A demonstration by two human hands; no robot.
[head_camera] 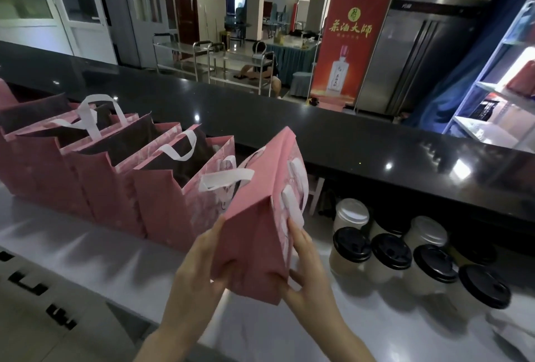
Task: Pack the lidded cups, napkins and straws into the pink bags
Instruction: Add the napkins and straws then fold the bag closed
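Gripping folded pink paper bag (260, 217) by base, left hand (202, 266) and right hand (308, 272), fingers curled round edges, above steel counter (86, 260), between opened pink bags (162, 211) and black-lidded cups (390, 251); advisable: spread sides fully, flatten base.

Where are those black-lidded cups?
The black-lidded cups stand in a row at lower right of the head view, on the pale worktop just right of the pink bag held by the left hand and right hand; white-lidded cups stand behind them.
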